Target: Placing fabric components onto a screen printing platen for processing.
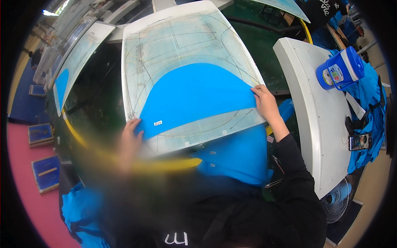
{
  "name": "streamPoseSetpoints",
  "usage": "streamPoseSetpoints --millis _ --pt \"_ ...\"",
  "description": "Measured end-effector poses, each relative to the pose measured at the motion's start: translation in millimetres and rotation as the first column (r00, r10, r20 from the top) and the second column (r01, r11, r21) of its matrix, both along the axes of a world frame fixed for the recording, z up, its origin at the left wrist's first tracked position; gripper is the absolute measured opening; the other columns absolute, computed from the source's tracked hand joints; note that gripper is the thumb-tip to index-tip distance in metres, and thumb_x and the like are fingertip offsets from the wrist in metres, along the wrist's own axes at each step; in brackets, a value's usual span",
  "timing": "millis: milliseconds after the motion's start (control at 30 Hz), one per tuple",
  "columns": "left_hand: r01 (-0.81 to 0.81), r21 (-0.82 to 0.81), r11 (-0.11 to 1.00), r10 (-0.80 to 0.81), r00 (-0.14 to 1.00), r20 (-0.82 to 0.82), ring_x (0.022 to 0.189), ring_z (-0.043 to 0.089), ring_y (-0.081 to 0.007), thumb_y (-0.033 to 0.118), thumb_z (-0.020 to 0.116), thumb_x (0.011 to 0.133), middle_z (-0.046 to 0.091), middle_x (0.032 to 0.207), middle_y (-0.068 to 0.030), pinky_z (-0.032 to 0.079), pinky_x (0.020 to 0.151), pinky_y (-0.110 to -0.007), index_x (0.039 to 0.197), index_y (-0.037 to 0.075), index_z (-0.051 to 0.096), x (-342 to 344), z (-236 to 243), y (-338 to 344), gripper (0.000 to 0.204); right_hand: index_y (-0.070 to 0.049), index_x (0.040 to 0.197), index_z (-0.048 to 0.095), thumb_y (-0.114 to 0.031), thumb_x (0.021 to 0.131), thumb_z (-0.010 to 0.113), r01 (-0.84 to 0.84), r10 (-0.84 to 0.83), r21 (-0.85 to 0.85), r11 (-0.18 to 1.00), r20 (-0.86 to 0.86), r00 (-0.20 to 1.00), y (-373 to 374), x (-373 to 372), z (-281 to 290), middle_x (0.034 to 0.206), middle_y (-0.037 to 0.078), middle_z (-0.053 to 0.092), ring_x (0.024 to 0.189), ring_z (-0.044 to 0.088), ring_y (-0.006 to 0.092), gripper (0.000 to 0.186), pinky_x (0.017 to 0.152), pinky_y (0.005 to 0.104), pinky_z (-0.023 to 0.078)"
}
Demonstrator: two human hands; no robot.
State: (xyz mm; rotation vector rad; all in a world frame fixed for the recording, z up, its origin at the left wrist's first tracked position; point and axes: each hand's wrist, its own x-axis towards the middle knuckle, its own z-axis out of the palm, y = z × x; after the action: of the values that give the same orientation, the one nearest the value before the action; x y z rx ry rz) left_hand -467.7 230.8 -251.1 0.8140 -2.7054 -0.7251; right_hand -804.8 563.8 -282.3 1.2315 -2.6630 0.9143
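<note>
Blue fabric overlies one board, left fingers and right fingers gripping two ends.

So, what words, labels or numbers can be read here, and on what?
Without copying any wording:
Small white sticker on the blue fabric: tiny printing.
Two tags on the lower blue pieces: too small to read.
Blue jug: label, small print.
Wearer's black top: large white lettering.
Black clothing, upper right: white lettering.
</note>
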Motion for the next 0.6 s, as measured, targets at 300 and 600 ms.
streamPoseSetpoints --millis 300,600 --pt "-0.027 -0.363 0.931 0.033 0.999 0.010 0.127 0.032 -0.0360 0.016 0.060 0.080 0.035 0.140 -0.0144 0.026 0.104 -0.047 0.136 0.009 0.036 -17 -18 37 0.061 -0.013 0.125 0.049 -0.023 0.084 0.053 -0.046 0.062 0.093 0.995 -0.181 0.982 -36 40 -3 0.134 0.009 0.041 0.120 0.041 0.0313 0.042 0.098 0.0515 0.031" --pt "-0.052 -0.259 0.965 0.100 0.979 0.178 0.139 0.010 -0.0322 0.041 0.050 0.087 0.015 0.150 -0.0097 0.006 0.104 -0.062 0.142 0.012 0.023 -9 -49 60 0.068 -0.016 0.141 0.028 -0.049 0.090 0.040 0.096 -0.061 0.287 0.953 -0.127 0.990 -8 -1 -36 0.148 0.012 0.018 0.137 0.016 0.0308 0.061 0.108 0.0544 0.012"
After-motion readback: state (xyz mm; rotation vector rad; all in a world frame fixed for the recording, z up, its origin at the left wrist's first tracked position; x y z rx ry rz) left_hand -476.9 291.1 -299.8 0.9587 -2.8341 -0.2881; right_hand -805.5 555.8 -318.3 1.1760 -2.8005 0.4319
